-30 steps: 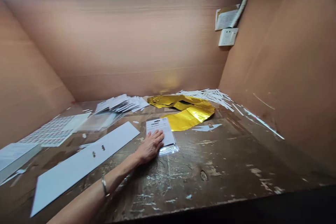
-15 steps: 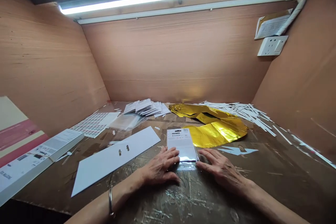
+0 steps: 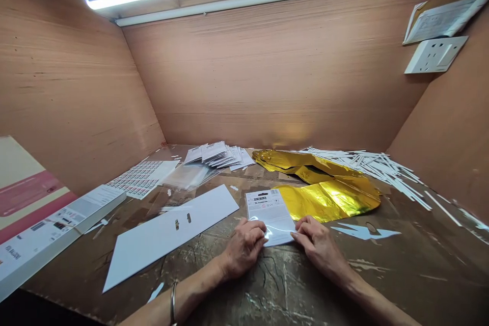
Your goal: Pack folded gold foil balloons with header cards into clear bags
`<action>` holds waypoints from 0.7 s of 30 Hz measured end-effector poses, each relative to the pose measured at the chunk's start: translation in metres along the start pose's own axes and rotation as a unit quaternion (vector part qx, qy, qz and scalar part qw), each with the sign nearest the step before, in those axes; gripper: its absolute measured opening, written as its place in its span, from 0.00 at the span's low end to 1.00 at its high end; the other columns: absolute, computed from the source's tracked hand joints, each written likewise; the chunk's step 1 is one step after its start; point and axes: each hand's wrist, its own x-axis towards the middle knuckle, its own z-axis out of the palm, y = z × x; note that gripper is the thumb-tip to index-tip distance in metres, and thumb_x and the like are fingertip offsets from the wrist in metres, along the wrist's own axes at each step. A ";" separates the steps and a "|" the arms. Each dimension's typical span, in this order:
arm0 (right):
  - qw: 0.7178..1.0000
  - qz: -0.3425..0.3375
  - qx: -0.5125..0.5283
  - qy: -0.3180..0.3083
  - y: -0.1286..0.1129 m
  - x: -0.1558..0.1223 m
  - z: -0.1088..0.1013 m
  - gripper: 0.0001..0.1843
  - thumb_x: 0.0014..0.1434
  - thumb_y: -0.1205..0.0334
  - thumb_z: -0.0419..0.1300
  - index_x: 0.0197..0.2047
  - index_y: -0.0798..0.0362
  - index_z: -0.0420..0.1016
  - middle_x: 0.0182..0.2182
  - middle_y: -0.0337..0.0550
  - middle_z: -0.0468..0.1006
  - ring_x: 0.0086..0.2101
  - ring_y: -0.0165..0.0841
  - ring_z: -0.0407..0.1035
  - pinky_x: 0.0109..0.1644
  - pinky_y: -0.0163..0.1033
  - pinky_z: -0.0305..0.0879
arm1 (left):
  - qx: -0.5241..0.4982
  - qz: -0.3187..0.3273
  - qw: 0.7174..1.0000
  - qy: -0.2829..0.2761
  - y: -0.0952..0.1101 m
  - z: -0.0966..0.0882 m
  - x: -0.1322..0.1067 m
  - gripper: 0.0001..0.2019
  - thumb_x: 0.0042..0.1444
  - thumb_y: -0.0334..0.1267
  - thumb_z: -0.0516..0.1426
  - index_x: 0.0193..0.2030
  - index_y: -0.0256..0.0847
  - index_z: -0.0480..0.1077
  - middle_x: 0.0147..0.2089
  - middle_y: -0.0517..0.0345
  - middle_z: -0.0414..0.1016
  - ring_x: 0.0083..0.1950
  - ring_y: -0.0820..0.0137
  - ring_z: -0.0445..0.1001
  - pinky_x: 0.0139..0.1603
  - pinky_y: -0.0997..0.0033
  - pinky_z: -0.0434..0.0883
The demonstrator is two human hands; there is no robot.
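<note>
A printed white card packet [image 3: 269, 214] in glossy clear plastic, with a hang slot at its top, rests on the table in front of me. My left hand [image 3: 246, 245] has its fingers curled onto the packet's lower left edge. At the lower right corner, my right hand [image 3: 318, 245] pinches the edge between thumb and fingers. Gold foil [image 3: 332, 197] lies right behind the packet, partly beside it. To the left of my left hand is a long white card sheet [image 3: 153, 247] with two small metallic pieces [image 3: 177, 224] on it.
Several packed cards [image 3: 217, 155] are piled at the back, near clear sleeves [image 3: 189, 175] and a sticker sheet [image 3: 141, 175]. White strips [image 3: 367, 168] spread at the back right. A banded card stack [image 3: 57, 232] sits left; a cut white scrap [image 3: 369, 232] lies right.
The fingers of both hands have gone from lying spread beside the packet to gripping its lower edges. The clear flap below the packet no longer shows. The camera view has shifted slightly.
</note>
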 end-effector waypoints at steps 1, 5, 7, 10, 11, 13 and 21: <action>1.000 0.026 -0.004 -0.008 -0.001 0.003 0.000 0.12 0.52 0.64 0.50 0.18 0.53 0.62 0.25 0.40 0.68 0.29 0.32 0.65 0.34 0.37 0.60 | -0.012 -0.006 1.000 -0.008 0.000 -0.001 0.001 0.14 0.59 0.35 0.44 0.28 0.38 0.67 0.39 0.57 0.72 0.40 0.72 0.68 0.43 0.68 0.59; 0.996 0.084 -0.017 -0.028 -0.002 0.012 -0.001 0.12 0.49 0.63 0.50 0.16 0.53 0.60 0.21 0.39 0.68 0.26 0.32 0.64 0.31 0.37 0.58 | -0.052 -0.013 0.998 -0.042 0.000 -0.005 0.002 0.08 0.53 0.39 0.54 0.27 0.38 0.65 0.41 0.60 0.72 0.41 0.72 0.68 0.43 0.69 0.58; 0.995 0.092 -0.020 -0.024 -0.003 0.013 -0.001 0.12 0.48 0.63 0.50 0.15 0.53 0.60 0.22 0.40 0.68 0.27 0.32 0.64 0.31 0.37 0.58 | -0.059 -0.034 0.997 -0.024 0.000 -0.002 0.002 0.06 0.49 0.34 0.57 0.25 0.38 0.64 0.40 0.61 0.71 0.42 0.72 0.67 0.44 0.70 0.57; 0.994 0.105 -0.019 -0.013 -0.003 0.012 0.001 0.12 0.48 0.61 0.50 0.16 0.53 0.60 0.23 0.42 0.69 0.28 0.33 0.65 0.32 0.37 0.58 | -0.071 -0.081 0.994 -0.001 0.002 0.003 0.003 0.06 0.48 0.27 0.55 0.22 0.37 0.64 0.39 0.62 0.72 0.41 0.72 0.67 0.45 0.69 0.56; 0.994 0.109 -0.020 -0.010 -0.003 0.012 0.003 0.12 0.47 0.60 0.50 0.16 0.53 0.60 0.22 0.42 0.69 0.26 0.33 0.65 0.31 0.37 0.58 | -0.080 -0.092 0.993 0.000 0.003 0.004 0.004 0.07 0.47 0.27 0.56 0.21 0.37 0.64 0.38 0.62 0.72 0.40 0.72 0.68 0.45 0.68 0.56; 0.990 0.137 0.000 -0.014 -0.001 0.012 0.007 0.12 0.47 0.59 0.51 0.16 0.52 0.58 0.17 0.39 0.67 0.21 0.32 0.64 0.26 0.36 0.58 | -0.102 -0.107 0.989 0.002 0.004 0.005 0.006 0.07 0.45 0.27 0.57 0.20 0.37 0.64 0.37 0.63 0.73 0.39 0.72 0.68 0.45 0.69 0.56; 0.905 0.248 0.341 -0.053 0.018 0.022 0.021 0.18 0.36 0.58 0.60 0.31 0.54 0.63 0.10 0.27 0.61 0.10 0.23 0.54 0.12 0.28 0.48 | -0.145 -0.134 0.978 0.063 0.001 0.012 0.007 0.09 0.37 0.22 0.56 0.14 0.36 0.62 0.32 0.61 0.74 0.35 0.73 0.69 0.40 0.74 0.61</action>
